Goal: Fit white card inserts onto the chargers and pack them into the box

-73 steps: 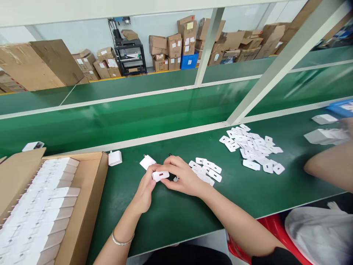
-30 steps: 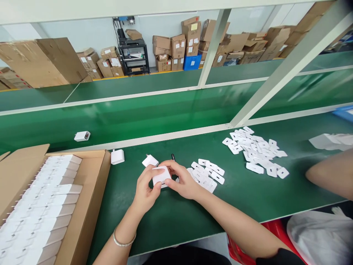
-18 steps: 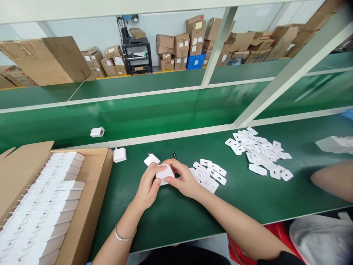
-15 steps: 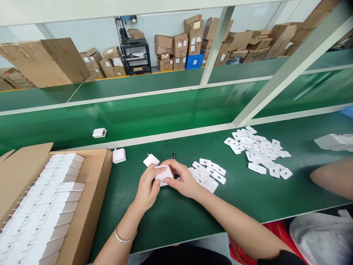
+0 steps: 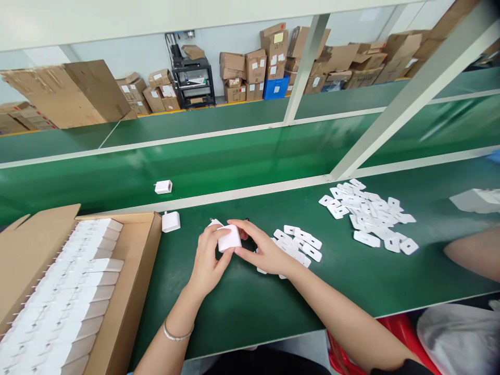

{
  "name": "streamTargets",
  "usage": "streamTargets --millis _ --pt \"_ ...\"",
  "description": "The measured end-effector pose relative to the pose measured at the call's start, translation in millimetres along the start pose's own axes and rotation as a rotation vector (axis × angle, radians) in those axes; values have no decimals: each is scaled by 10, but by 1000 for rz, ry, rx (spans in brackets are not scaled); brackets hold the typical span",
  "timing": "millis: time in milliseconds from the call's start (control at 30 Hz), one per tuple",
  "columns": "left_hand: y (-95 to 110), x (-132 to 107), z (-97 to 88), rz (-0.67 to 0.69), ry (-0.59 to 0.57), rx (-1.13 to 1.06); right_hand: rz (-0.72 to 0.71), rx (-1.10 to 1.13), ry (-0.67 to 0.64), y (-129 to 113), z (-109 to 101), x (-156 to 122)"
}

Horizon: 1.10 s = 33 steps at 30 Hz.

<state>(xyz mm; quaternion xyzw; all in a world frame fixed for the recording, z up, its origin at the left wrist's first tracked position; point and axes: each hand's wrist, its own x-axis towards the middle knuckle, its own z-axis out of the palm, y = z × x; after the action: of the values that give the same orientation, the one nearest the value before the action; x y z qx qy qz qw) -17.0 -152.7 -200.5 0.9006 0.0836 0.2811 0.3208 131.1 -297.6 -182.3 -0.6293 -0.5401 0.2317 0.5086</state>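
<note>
Between my two hands is a white charger [image 5: 229, 238], a block with rounded edges, raised a little over the green table. My left hand [image 5: 207, 258] grips its left side, fingers on top and thumb at the lower edge. The thumb of my right hand [image 5: 265, 252] presses its lower right corner, with the other fingers behind it. Just behind the hands lies another white charger [image 5: 215, 222], partly covered by my left fingers. White cover plates [image 5: 299, 242] with small slots lie in a loose pile beside my right hand.
An open carton [image 5: 133, 291] at the left holds rows of white chargers. One charger [image 5: 171, 222] stands beside it; another [image 5: 163, 187] appears against the green panel. A larger heap of cover plates [image 5: 371, 213] lies right. Another person's arm [image 5: 474, 255] reaches in at the right edge.
The held charger has been turned, so its broad plain face shows more fully, and the slotted plate seen under it is out of sight. Both hands still grip it.
</note>
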Motion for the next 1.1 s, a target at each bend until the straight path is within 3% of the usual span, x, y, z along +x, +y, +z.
streamTargets --millis 67,133,267,367,433,500,633,700,767,867,1000,1100 --pt "-25 15 -9 -17 52 138 0 -158 15 30 -57 13" --pt "-65 33 -19 -75 151 238 30 -374 122 97 -131 23" --pt "-160 54 -29 -234 242 330 289 -701 353 274 -336 -2" --pt "-193 40 -11 -294 230 319 534 -710 357 356 -477 -37" --pt "-175 23 0 -293 257 277 608 -618 353 374 -527 -40" --pt "-119 15 -21 -265 303 245 598 -504 365 372 -539 -26" --pt "45 91 -219 -226 373 207 428 -312 391 350 -521 9" --pt "89 231 -359 -242 410 173 386 -356 425 344 -530 12" --pt "61 470 -470 -266 424 177 449 -515 420 342 -556 1" --pt "-136 976 -519 -271 336 297 616 -711 292 341 -606 -24" --pt "-472 1645 -405 -419 -75 557 671 -755 159 334 -646 -33" --pt "-603 1967 -251 -472 -343 618 644 -731 159 346 -648 -9"
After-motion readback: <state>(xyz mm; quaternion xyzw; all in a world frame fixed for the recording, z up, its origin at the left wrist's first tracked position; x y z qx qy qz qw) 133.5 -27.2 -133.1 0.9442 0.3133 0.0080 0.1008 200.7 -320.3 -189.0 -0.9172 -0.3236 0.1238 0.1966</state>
